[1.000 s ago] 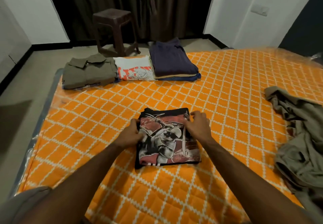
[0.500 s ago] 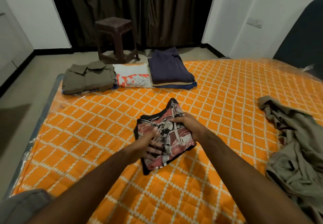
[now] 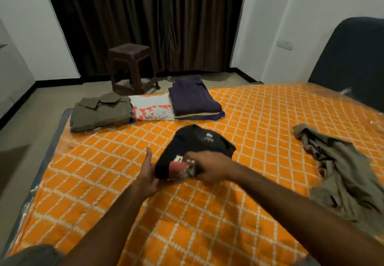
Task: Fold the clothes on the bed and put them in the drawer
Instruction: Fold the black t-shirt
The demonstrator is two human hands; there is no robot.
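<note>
A folded black T-shirt point(image 3: 193, 147) with a red and white print is lifted off the orange bed point(image 3: 207, 213), its plain back with a small label turned up. My right hand point(image 3: 207, 168) grips its near edge from the right. My left hand point(image 3: 148, 172) supports it from below on the left, thumb up. At the bed's far end lie folded clothes: an olive shirt point(image 3: 101, 113), a white printed T-shirt point(image 3: 152, 110) and a dark purple pile point(image 3: 194, 99). An unfolded grey-olive garment point(image 3: 340, 172) lies crumpled at the right.
A brown plastic stool point(image 3: 133, 68) stands on the floor beyond the bed, before dark curtains point(image 3: 145, 16). A dark headboard point(image 3: 351, 58) rises at the right. Floor runs along the bed's left side. No drawer shows.
The black T-shirt lay flat under both hands; it has been lifted, turned over and carried toward the far end of the bed. The camera has tilted up.
</note>
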